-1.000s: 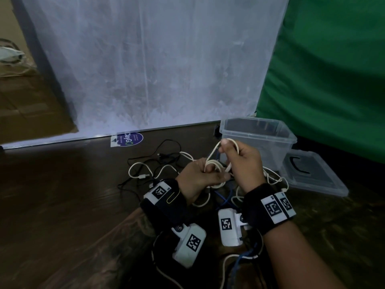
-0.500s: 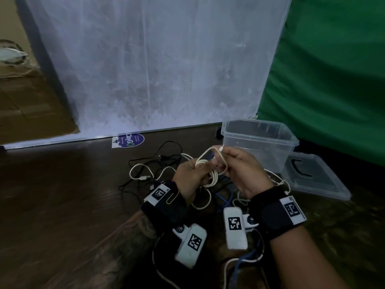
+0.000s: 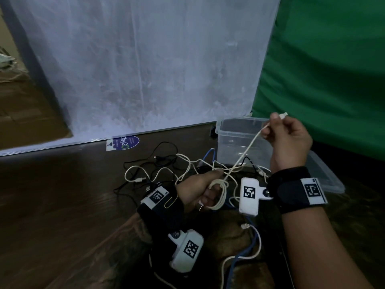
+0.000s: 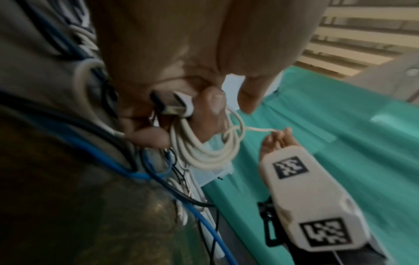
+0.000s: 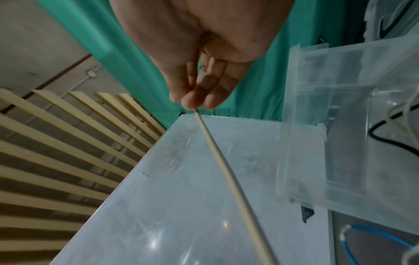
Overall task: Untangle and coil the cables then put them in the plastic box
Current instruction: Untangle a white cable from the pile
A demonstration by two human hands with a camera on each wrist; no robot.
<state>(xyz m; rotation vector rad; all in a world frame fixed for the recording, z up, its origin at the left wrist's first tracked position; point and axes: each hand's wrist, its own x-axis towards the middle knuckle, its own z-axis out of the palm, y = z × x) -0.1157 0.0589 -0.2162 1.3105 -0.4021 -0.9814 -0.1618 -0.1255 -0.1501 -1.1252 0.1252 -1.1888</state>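
Observation:
My left hand (image 3: 205, 190) grips a coil of white cable (image 3: 219, 195) low over the floor; in the left wrist view the coil (image 4: 204, 152) hangs from its fingers beside a USB plug (image 4: 172, 105). My right hand (image 3: 279, 132) is raised in front of the clear plastic box (image 3: 233, 140) and pinches the same cable's free end near its small plug (image 3: 283, 115). The white cable (image 5: 226, 170) runs taut between the hands. A tangle of white, black and blue cables (image 3: 166, 167) lies on the floor behind my left hand.
The box's clear lid (image 3: 331, 178) lies flat on the floor to its right. A white panel (image 3: 145, 69) and a green cloth (image 3: 333, 59) stand behind. A blue cable (image 3: 241, 255) and another white one trail toward me over my lap.
My right hand has pulled the cable's free end up and to the right, away from my left hand, drawing a straight length out of the coil. My left hand has dropped slightly.

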